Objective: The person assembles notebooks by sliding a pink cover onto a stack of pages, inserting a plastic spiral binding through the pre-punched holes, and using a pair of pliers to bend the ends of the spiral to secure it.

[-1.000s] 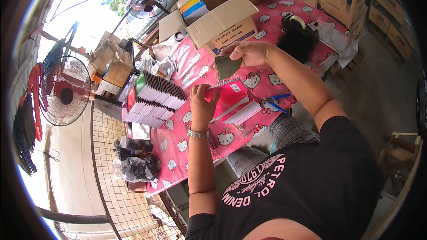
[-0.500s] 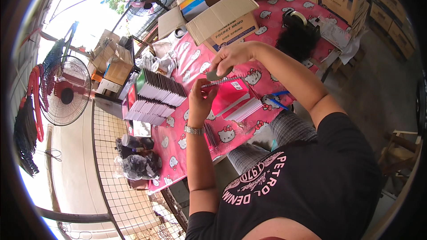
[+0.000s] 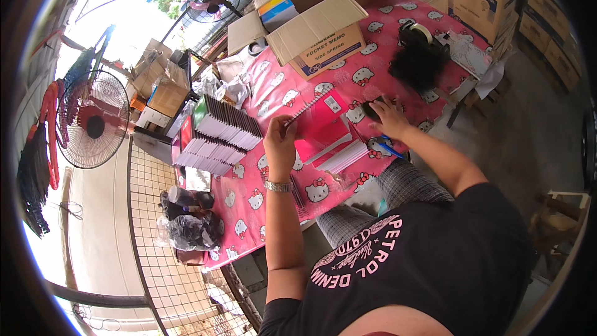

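Pink cartoon-print tabletop (image 3: 378, 46): my left hand (image 3: 281, 140) pinches a pink-covered notebook (image 3: 320, 126), coil (image 3: 306, 109) seemingly in, by a white-paged pile (image 3: 343, 158), binding unclear; my right hand (image 3: 388, 117), grip unclear, touches a small dark piece (image 3: 371, 109).

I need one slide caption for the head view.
Left hand holds a pink spiral notebook; right hand touches a dark object.

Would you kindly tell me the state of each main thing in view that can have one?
Pink notebook: looks closed
Left hand: pinching its spiral edge
Right hand: at a dark piece, grip unclear
Stacked notebooks: closed
Cardboard box: open, flaps spread
Blue tool: lying unheld
Left fan: unclear whether running
Black bag: crumpled
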Motion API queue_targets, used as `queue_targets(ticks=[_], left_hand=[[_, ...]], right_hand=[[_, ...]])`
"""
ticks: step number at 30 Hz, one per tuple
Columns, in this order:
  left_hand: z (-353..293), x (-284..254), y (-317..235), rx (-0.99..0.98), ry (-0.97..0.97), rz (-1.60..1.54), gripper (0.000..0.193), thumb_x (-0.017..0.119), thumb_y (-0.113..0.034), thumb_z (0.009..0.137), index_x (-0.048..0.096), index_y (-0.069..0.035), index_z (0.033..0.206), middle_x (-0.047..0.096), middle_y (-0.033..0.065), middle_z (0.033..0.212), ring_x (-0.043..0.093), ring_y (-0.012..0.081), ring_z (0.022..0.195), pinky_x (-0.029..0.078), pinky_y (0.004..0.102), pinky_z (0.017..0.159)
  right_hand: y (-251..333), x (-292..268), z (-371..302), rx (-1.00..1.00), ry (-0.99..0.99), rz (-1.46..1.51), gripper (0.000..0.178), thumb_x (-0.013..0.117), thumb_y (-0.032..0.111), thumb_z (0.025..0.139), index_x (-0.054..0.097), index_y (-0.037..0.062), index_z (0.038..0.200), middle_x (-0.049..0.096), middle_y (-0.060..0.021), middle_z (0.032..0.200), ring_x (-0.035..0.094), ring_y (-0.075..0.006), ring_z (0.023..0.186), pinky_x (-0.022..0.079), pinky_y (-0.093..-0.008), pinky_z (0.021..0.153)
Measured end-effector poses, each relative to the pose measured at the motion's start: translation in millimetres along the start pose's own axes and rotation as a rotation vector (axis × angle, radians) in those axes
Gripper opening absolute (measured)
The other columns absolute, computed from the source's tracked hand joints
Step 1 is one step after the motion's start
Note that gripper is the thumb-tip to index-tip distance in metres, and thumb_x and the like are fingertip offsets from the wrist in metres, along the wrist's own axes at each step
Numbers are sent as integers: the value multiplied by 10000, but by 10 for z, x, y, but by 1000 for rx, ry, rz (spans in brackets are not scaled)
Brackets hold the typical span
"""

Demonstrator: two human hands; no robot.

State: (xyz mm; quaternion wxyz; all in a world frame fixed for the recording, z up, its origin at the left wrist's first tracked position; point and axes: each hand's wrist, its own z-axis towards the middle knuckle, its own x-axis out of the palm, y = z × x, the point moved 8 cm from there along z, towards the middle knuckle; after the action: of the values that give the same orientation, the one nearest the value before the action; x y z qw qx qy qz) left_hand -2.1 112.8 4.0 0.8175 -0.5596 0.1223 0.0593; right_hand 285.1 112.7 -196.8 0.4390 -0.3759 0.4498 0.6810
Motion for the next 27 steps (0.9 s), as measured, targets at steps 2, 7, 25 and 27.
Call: queue_targets(ticks=[2, 7, 25, 27], left_hand=[[-62, -43, 103, -54, -17, 108, 155, 601, -33, 955, 594, 32, 1095, 660, 66, 910, 643, 92, 823, 560, 254, 632], [-126, 61, -5, -5, -159, -65, 179, 589, -58, 974, 576, 49, 1117, 667, 101, 940, 662, 101, 759, 566, 259, 592], [-260, -31, 147, 65, -207, -13, 124, 580, 45, 926, 619, 23, 1042, 664, 58, 894, 665, 122, 818, 575, 258, 688], [-312, -33, -17, 144, -248, 117, 114, 598, 41, 915, 631, 18, 1022, 673, 63, 900, 666, 136, 818, 579, 262, 690]], right_hand=[[179, -115, -503, -33, -49, 23, 725, 647, 446, 879, 400, 68, 1445, 442, -178, 1441, 259, -371, 1443, 221, -543, 1166], [167, -174, -921, 76, 134, 202, 620, 670, 347, 870, 492, 40, 1379, 531, -151, 1312, 455, -368, 1262, 346, -497, 1077], [2090, -1963, 23, -358, -398, 301, 405, 699, 210, 822, 642, 24, 1177, 615, -105, 1043, 585, -310, 981, 455, -462, 887], [1993, -1804, 101, -250, -174, 732, 365, 674, 204, 863, 641, 3, 1166, 635, -114, 952, 621, -295, 876, 502, -468, 807]])
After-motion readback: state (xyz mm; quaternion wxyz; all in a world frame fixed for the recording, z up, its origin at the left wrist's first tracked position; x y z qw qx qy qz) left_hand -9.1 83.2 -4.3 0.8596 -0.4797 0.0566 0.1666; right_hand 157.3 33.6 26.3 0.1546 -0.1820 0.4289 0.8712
